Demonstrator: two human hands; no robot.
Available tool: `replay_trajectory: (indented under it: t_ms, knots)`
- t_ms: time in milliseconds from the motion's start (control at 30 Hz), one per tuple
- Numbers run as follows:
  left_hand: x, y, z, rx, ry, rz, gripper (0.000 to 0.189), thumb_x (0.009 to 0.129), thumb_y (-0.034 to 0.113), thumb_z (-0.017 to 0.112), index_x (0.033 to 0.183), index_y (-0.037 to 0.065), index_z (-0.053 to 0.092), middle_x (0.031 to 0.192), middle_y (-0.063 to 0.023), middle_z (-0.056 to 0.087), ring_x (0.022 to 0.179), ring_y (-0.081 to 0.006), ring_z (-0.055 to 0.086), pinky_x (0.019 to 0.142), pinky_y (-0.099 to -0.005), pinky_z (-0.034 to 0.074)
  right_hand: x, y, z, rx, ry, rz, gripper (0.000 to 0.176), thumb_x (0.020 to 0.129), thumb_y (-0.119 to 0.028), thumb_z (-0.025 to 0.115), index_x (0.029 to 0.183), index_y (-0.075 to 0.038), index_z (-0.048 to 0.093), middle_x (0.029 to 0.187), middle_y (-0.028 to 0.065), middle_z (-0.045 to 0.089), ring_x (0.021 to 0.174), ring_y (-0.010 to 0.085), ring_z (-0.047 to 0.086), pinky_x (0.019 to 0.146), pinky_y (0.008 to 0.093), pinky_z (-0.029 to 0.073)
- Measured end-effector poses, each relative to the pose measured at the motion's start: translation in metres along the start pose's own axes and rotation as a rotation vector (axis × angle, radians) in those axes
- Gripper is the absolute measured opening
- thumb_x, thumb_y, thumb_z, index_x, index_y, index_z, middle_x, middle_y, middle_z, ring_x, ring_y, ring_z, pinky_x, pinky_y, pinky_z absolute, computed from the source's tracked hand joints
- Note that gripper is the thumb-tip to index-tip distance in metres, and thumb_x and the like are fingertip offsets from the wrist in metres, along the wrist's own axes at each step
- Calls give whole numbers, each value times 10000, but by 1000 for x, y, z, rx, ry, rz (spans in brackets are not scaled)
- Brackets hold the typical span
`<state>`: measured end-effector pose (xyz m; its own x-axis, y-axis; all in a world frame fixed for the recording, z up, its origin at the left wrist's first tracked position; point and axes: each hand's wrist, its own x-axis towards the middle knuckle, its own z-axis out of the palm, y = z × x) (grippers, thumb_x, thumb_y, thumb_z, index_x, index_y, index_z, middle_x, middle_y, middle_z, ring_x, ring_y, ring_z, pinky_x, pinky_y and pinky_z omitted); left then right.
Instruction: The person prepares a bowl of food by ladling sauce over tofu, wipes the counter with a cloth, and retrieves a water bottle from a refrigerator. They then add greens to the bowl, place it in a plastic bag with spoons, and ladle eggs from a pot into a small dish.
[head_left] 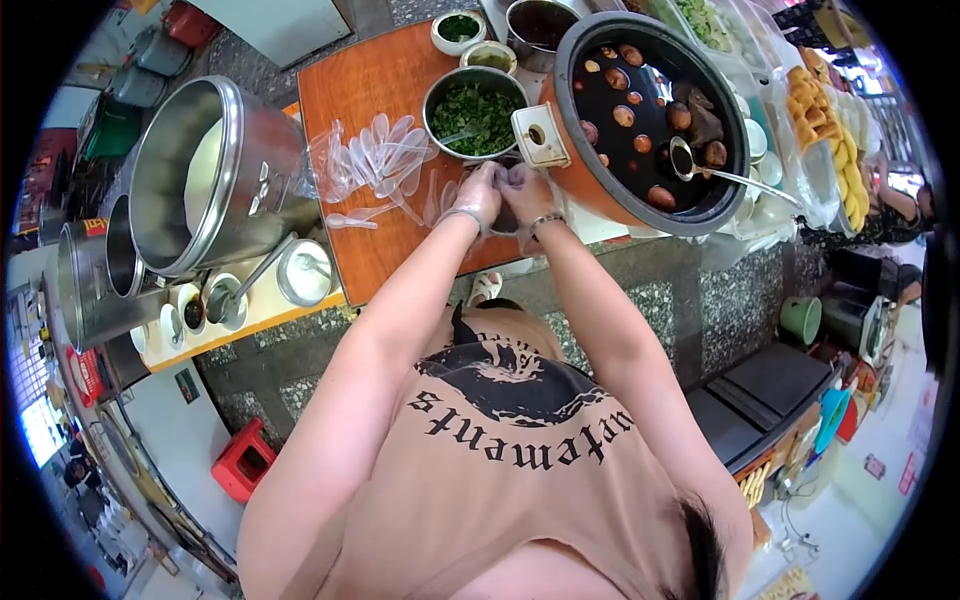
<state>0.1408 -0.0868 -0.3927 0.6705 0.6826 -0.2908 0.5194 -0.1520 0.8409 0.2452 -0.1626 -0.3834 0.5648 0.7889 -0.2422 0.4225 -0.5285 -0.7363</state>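
Both my hands meet over the near edge of the orange board (350,90). My left hand (480,193) and my right hand (525,192) pinch a small clear plastic bag (505,215) between them; I cannot make out what is in it. Each wrist wears a bracelet. Just beyond the hands stands a steel bowl of chopped greens (475,115). To the right of it is a big orange pot (570,190) of dark broth with brown eggs, a steel ladle (700,168) resting in it.
Clear plastic spoons (375,160) lie in a heap left of the hands. A large steel pot (215,175) and small sauce cups (225,300) stand at the left. Trays of yellow fried food (815,110) line the right. Below the counter are a red stool (243,460) and a green bucket (800,318).
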Motion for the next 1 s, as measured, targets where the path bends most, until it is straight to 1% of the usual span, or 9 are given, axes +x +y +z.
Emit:
replay_trajectory:
  t_ms: [33,100,233,333,433,567,633,733,1000]
  knots:
    - [0,-6,2,119,74,174,326,814,13,522,1131,86,537,996,-191,622,881,-328,627,783,-395,486,-2,-2,-2,0,-2,0,289,772,-270,682,919,-27,627,805,139,654,748,261,631,687,359,480]
    - [-8,0,-5,95,64,134,329,808,17,531,1130,86,536,1005,-191,623,899,-319,626,787,-388,487,-7,0,-6,88,7,-9,362,766,-342,675,964,-46,615,924,147,662,846,285,632,745,361,482]
    - [-23,25,-23,139,56,155,252,801,75,597,1051,77,560,1007,-177,593,963,-329,593,813,-386,479,-12,5,-20,244,-17,-52,302,787,-302,700,920,-51,598,853,31,621,757,147,584,717,300,475]
    - [-27,30,-24,209,53,236,208,804,114,620,1005,79,578,974,-165,567,950,-342,578,803,-397,477,-14,13,-18,435,-46,32,307,779,-256,697,975,-51,577,858,61,620,787,181,601,734,321,480]
    - [-24,27,-19,216,35,309,179,807,122,616,979,85,586,957,-156,557,931,-346,575,788,-404,476,1,57,10,390,111,-155,343,767,-182,672,1063,-60,546,860,98,622,795,231,620,744,352,489]
    - [-22,34,-22,279,16,314,158,805,105,589,961,83,590,959,-149,564,925,-347,572,782,-407,475,-32,-4,-20,150,137,12,408,740,-119,640,1126,-78,513,903,128,629,853,284,624,770,385,490]
    - [-25,44,-28,301,62,393,154,805,105,583,956,77,592,950,-146,567,913,-350,573,778,-411,476,-35,-9,-18,-63,320,-213,387,728,-88,625,1106,-87,540,928,132,632,895,303,614,792,395,485]
    - [-25,45,-31,419,33,609,131,815,120,571,929,56,590,919,-155,567,868,-347,585,766,-426,482,-31,2,-18,-9,152,-320,357,725,-74,623,1077,-93,565,951,127,633,929,314,599,802,401,475]
    - [-31,39,-30,377,45,439,143,810,165,585,896,51,568,926,-170,553,867,-361,579,753,-440,478,-32,-1,-27,-30,65,-248,206,802,-212,655,924,-61,588,825,134,641,767,286,634,693,373,494]
